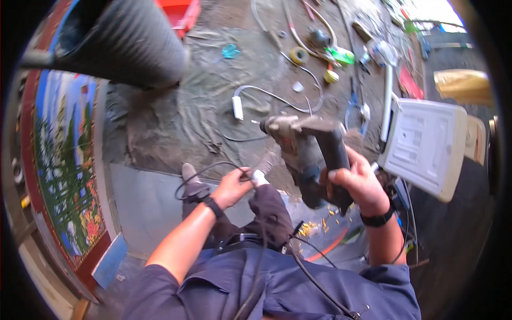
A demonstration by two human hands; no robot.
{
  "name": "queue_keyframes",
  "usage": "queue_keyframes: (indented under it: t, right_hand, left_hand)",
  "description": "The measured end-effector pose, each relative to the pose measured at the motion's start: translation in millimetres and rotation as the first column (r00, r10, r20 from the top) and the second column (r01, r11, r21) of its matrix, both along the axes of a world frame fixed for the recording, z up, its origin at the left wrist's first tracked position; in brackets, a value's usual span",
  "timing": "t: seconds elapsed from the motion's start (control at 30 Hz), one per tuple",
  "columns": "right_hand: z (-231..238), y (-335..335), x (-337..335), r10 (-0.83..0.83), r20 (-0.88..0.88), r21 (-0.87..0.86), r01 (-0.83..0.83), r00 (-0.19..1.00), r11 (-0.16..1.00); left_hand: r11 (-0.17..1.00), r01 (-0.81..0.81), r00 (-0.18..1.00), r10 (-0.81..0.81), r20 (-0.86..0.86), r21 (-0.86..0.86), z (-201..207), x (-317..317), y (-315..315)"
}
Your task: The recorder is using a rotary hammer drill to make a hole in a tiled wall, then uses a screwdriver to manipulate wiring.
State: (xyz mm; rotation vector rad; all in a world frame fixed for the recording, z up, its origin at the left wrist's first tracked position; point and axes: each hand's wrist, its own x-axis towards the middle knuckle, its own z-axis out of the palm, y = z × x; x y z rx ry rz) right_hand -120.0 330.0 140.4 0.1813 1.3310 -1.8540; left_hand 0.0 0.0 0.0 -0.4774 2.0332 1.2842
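Observation:
My right hand (358, 181) is wrapped around the rear handle of a grey and black rotary hammer drill (304, 149). The drill is held up off the floor, its chuck end pointing left, with a short thin bit at the tip. Lower and to the left, my left hand (234, 186) is closed on a black power cord (197, 173). A loop of that cord hangs out left of the hand, and more of it runs down across my shirt. Part of the grip on the cord is hidden behind the fingers. Both wrists carry a black band.
A large ribbed grey bin (128, 45) stands at upper left, beside a framed colourful picture panel (69, 160). A white power strip (238, 108) with its cable, a tape roll (298, 55) and several tools lie ahead on the floor. A white plastic panel (421, 141) leans at right.

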Motion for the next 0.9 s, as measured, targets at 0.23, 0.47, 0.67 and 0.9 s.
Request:
queue_keyframes:
  t: [0.23,0.47,0.67,0.9]
  right_hand:
    - [96.3,-131.3,40.6,0.131,0.1,0.239,-0.151,0.986,0.959]
    - [101.6,-296.5,33.9,0.341,0.118,0.235,-0.359,0.933,0.903]
    - [80.0,-385.5,7.9,0.404,0.116,0.134,-0.417,0.907,0.899]
    - [29.7,-428.6,-28.9,0.255,0.12,0.126,-0.27,0.959,0.955]
  left_hand:
    - [0.583,-0.638,0.769,0.514,0.379,0.504,-33.0,25.4,9.3]
    - [-0.153,-0.814,0.385,0.581,0.717,0.561,-49.9,40.5,-118.9]
    - [-0.287,-0.766,0.278,0.659,0.699,0.575,-15.4,23.3,-221.9]
    - [-0.261,-0.741,0.271,0.728,0.631,0.619,11.1,-29.6,-306.1]
